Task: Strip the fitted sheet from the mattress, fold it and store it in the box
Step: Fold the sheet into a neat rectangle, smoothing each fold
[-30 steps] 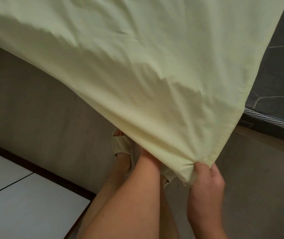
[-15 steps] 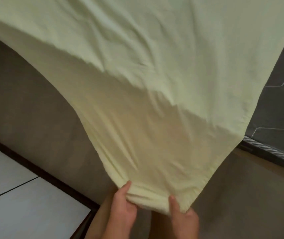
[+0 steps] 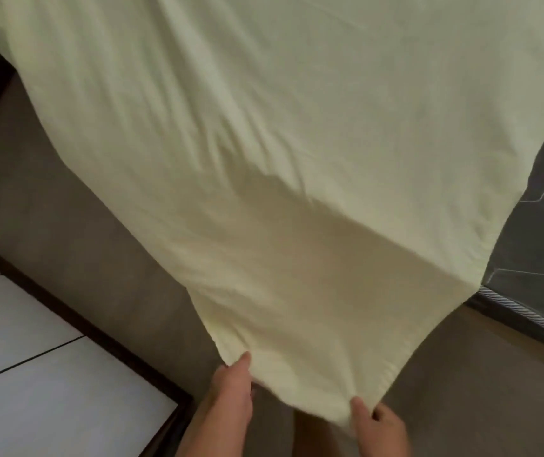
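Where the sheet (image 3: 297, 159) overhangs the mattress (image 3: 541, 232), left grip (image 3: 231, 390) and right grip (image 3: 379, 427) pinch it.

Pale yellow-green fabric fitted sheet (image 3: 297, 143): plain, one colour throughout, duller buff in the shaded folds. Dark grey quilted mattress (image 3: 541, 232): thin pale hexagon stitch lines. Grey-and-white striped rope piping (image 3: 528, 313) along the mattress rim. Taupe matte surface (image 3: 66, 199): plain. White floor tiles (image 3: 33, 374): dark joint lines, with a dark brown border strip (image 3: 99, 331) along their edge.
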